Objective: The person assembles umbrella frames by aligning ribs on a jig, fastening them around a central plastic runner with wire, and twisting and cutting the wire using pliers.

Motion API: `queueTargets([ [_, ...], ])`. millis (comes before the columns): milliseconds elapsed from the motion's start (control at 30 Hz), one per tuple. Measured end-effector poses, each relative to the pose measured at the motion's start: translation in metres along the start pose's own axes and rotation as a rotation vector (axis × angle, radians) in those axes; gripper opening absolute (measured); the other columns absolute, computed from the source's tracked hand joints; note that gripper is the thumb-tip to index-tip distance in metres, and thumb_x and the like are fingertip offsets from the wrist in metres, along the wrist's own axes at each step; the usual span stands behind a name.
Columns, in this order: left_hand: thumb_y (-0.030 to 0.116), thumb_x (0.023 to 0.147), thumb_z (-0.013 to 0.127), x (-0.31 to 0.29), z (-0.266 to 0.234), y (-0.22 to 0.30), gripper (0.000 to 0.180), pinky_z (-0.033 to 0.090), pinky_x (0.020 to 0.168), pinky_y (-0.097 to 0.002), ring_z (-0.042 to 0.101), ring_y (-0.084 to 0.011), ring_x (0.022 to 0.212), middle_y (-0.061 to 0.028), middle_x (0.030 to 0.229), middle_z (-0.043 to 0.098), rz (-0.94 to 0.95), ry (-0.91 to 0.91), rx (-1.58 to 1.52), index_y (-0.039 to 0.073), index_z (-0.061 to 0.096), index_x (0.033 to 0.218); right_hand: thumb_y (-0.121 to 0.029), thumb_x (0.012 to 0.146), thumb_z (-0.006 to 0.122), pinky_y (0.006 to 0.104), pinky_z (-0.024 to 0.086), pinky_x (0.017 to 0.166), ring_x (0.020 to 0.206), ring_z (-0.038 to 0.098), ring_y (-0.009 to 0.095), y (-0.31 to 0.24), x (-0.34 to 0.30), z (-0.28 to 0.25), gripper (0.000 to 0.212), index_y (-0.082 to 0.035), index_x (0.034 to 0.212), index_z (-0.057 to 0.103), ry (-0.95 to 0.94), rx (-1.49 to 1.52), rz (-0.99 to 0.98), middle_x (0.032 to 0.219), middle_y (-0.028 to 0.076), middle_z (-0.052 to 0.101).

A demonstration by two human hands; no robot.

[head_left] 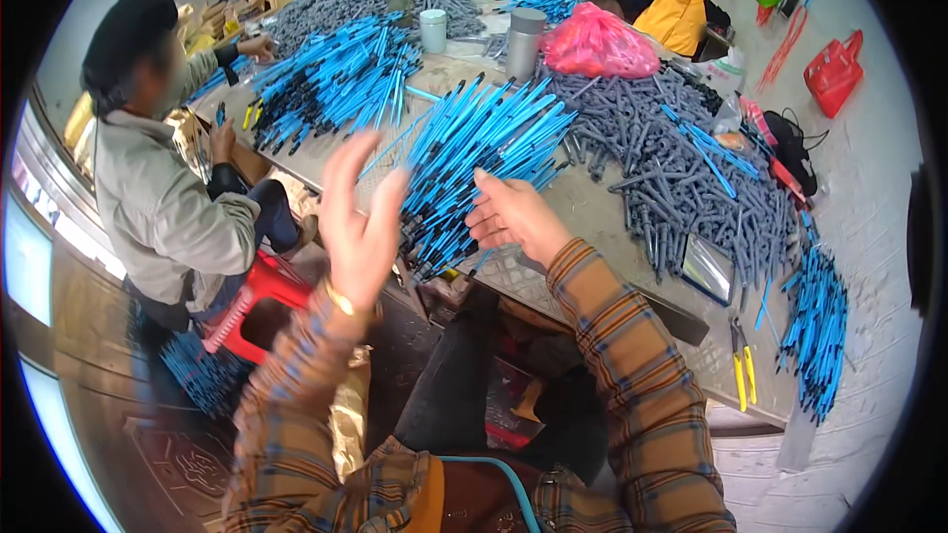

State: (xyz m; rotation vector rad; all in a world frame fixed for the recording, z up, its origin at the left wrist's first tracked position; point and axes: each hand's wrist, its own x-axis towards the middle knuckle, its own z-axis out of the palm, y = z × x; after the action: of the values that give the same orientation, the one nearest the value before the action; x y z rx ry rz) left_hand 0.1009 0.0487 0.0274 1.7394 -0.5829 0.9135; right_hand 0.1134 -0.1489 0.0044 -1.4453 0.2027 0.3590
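Note:
A heap of thin blue rods with black ends (484, 158) lies on the table in front of me. My left hand (357, 222) is raised at the heap's left side, its fingers spread and slightly blurred, with nothing seen in it. At the near right side of the heap is my right hand (518, 219). Its thumb and fingers are apart and point left toward the rods, and no rod shows between them. Whether its fingertips touch the heap I cannot tell.
Grey plastic parts (681, 178) cover the table's right, near yellow-handled pliers (743, 365) and a phone-like slab (707, 268). A grey cup (524, 44) and pink bag (600, 39) stand beyond. On the left, a co-worker (168, 178) sits on a red stool (262, 306).

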Motion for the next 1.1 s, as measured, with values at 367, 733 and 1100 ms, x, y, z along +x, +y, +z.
queueTargets([
  [367, 0.02, 0.093, 0.037, -0.088, 0.042, -0.026, 0.047, 0.022, 0.105, -0.0381, 0.035, -0.0282, 0.124, -0.0179, 0.133, 0.036, -0.061, 0.167, 0.239, -0.006, 0.03, 0.132, -0.04, 0.085, 0.051, 0.0314, 0.052, 0.054, 0.06, 0.06, 0.018, 0.005, 0.001, 0.004, 0.043, 0.002, 0.092, 0.049, -0.121, -0.038, -0.004, 0.074, 0.011, 0.061],
  [733, 0.013, 0.09, 0.04, -0.085, 0.002, -0.007, 0.035, 0.035, 0.096, -0.0361, 0.044, -0.0268, 0.114, -0.018, 0.124, 0.045, -0.174, 0.304, -0.015, -0.004, 0.044, 0.121, -0.067, 0.081, 0.043, 0.034, 0.052, 0.054, 0.058, 0.061, 0.02, 0.007, -0.024, -0.009, 0.07, 0.002, 0.09, 0.052, -0.056, 0.007, 0.07, 0.072, 0.013, 0.061],
  [1100, 0.009, 0.092, 0.041, -0.139, 0.045, 0.064, 0.019, 0.045, 0.064, -0.0248, 0.048, -0.011, 0.056, -0.0028, 0.058, 0.048, -0.15, -0.284, -0.584, -0.005, 0.053, 0.098, -0.021, 0.084, 0.053, 0.0355, 0.048, 0.064, 0.071, 0.061, 0.027, 0.059, -0.224, -0.184, 0.021, -0.002, 0.091, 0.058, 0.825, -0.871, -0.475, 0.077, 0.015, 0.061],
])
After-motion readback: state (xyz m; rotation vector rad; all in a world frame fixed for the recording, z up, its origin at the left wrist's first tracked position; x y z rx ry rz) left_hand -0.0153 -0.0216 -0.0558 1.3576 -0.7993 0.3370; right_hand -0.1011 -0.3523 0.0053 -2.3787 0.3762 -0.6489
